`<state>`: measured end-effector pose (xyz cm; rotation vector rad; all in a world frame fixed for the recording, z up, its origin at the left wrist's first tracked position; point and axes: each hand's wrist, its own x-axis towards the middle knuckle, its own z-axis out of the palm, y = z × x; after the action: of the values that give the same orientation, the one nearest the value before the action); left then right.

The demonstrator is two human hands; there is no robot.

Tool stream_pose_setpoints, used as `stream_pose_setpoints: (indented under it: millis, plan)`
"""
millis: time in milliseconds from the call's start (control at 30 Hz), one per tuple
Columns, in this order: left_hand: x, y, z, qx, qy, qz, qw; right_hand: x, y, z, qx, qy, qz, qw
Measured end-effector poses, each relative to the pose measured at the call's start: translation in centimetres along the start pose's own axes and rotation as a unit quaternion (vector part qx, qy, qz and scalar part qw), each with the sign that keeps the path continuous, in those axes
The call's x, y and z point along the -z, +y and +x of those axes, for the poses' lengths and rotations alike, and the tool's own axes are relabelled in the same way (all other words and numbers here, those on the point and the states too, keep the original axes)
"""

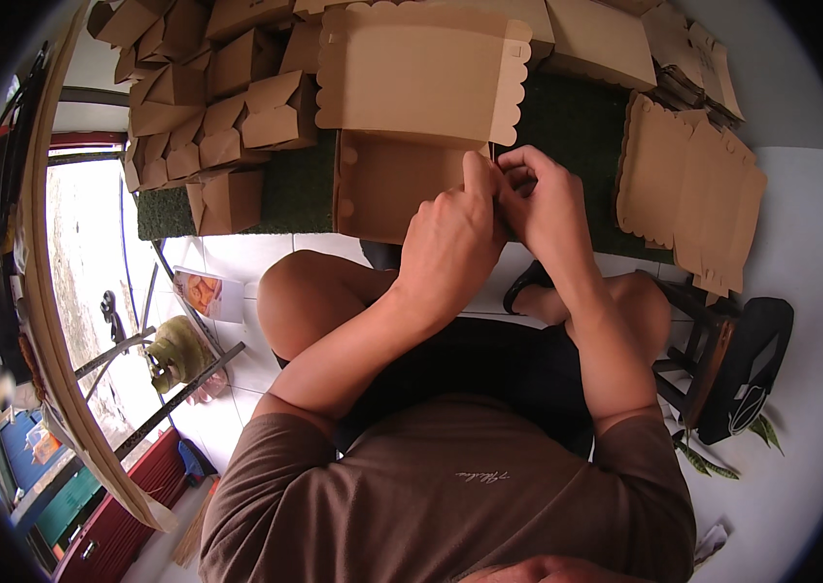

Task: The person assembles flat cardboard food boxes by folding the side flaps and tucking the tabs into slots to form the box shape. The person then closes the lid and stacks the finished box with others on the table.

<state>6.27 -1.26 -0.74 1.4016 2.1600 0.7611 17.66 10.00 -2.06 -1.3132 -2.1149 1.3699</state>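
A brown cardboard box (411, 175) stands before me with its scallop-edged lid (416, 78) raised at the back. Its inside looks bare where it shows. At the box's right side my left hand (450, 243) is closed, thumb and fingers gripping the side wall near the corner. Just right of it, my right hand (545, 199) is also closed, its fingertips pinched on the same edge, where the lid's side flap comes down. Both hands nearly touch and cover most of that corner, so the exact fold between the fingers is hidden.
Folded small boxes (222, 126) are piled at the left of the green turf-covered table (295, 189). Flat cardboard blanks (688, 180) lie at the right, overhanging the near edge. More boxes (601, 44) stand behind. A dark wooden stool (708, 360) is at right.
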Motion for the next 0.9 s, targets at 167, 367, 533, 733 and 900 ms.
stream_pose_setpoints:
  millis: [167,367,533,733,900]
  plan:
    - [0.1,0.2,0.0,-0.024,-0.017,0.012,1.0,-0.1,-0.2,0.5,0.045,0.009,-0.02,0.999]
    - [-0.3,0.2,-0.1,-0.019,0.009,0.01,1.0,0.2,-0.3,1.2,0.057,0.004,-0.073,0.996]
    - [0.1,0.4,-0.3,0.003,-0.01,-0.012,1.0,-0.1,-0.6,1.3,0.069,0.016,-0.097,0.993]
    - [0.7,0.6,-0.7,-0.005,-0.021,0.006,1.0,-0.3,-0.5,1.2,0.086,0.027,-0.108,0.99]
    - [0.0,0.4,-0.6,-0.029,-0.014,0.02,0.999,-0.1,0.2,1.0,0.113,0.018,-0.143,0.983]
